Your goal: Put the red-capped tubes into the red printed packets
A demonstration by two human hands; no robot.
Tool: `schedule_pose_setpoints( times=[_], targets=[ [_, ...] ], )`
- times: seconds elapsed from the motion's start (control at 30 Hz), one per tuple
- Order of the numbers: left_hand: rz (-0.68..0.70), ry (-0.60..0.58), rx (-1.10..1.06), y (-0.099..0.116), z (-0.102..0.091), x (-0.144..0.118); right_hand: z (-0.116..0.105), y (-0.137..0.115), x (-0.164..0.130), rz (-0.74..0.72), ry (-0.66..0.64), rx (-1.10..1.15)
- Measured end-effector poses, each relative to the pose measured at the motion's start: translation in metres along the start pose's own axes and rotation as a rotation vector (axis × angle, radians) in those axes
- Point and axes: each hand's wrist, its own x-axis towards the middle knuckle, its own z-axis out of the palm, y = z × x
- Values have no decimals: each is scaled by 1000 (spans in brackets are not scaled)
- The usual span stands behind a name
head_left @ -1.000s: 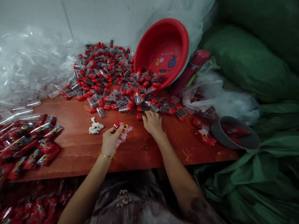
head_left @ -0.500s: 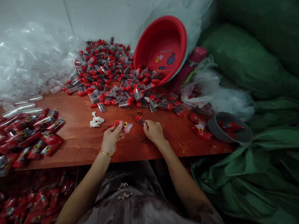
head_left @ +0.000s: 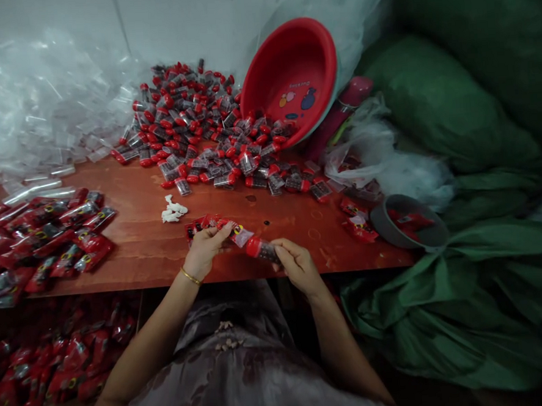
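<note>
At the far left, a heap of clear empty sleeves (head_left: 40,113) lies against the wall. Near it, on the left part of the wooden table (head_left: 137,260), there is a pile of filled red packets (head_left: 43,235), and more red packets (head_left: 56,369) lie below the table edge. A small white crumpled piece (head_left: 173,210) rests on the table, a little far from the left hand.

The left hand (head_left: 204,254) is at the near edge of the table, with a gold bracelet (head_left: 191,276) on the wrist. Its thumb and fingers are pinched together on a red packet (head_left: 217,226), which is held flat just above the table with its clear open end pointing to the right.

Just to the right, the right hand (head_left: 295,264) has its fingertips closed around a small tube with a red cap (head_left: 261,249). The cap end points left and sits at the mouth of the packet; I cannot tell if it is already inside.

Farther away, a big heap of the same red-capped tubes (head_left: 202,133) spreads on the table and runs into a tilted red basin (head_left: 299,66). To the right stands a grey bowl (head_left: 407,222) with red packets inside, near crumpled clear plastic (head_left: 388,165) and green sacks (head_left: 467,111).
</note>
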Motion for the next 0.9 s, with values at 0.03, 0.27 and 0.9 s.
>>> schedule_pose_setpoints(
  times=[0.03, 0.27, 0.9],
  targets=[
    [5, -20, 5, 1, 0, -1, 1, 0, 1, -1, -11, -8],
    [91, -83, 71, 1, -1, -3, 12, 6, 4, 120, -51, 142],
    [112, -38, 44, -26, 13, -8, 44, 10, 2, -98, 279, -100]
  ],
)
